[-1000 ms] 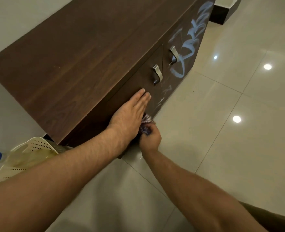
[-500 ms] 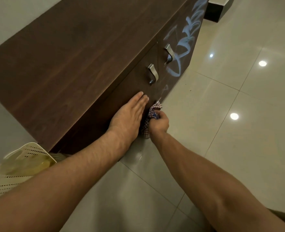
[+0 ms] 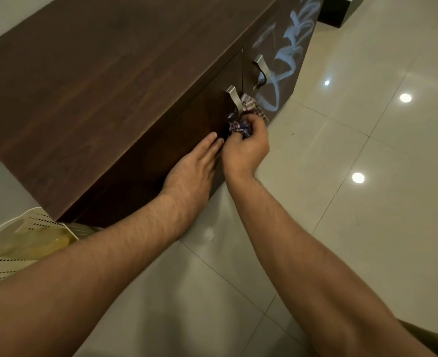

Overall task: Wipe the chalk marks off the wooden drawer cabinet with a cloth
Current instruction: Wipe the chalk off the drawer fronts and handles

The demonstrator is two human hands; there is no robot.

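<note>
Cabinet [image 3: 109,86] of dark wood on glossy pale floor tiles [image 3: 367,228], chalk marks [image 3: 287,57] across its far front, left hand [image 3: 192,171] flat and straight-fingered on the near front, right hand [image 3: 246,148] clutching a bunched cloth [image 3: 249,105] just below a handle [image 3: 234,99].

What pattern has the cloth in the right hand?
The cloth is checked, bluish and pale; see head view.

Two hands [image 3: 192,171] [image 3: 246,148], one cloth [image 3: 241,127], one cabinet [image 3: 109,86] (two handles [image 3: 234,97] [image 3: 263,66]), one basket [image 3: 32,222].
</note>
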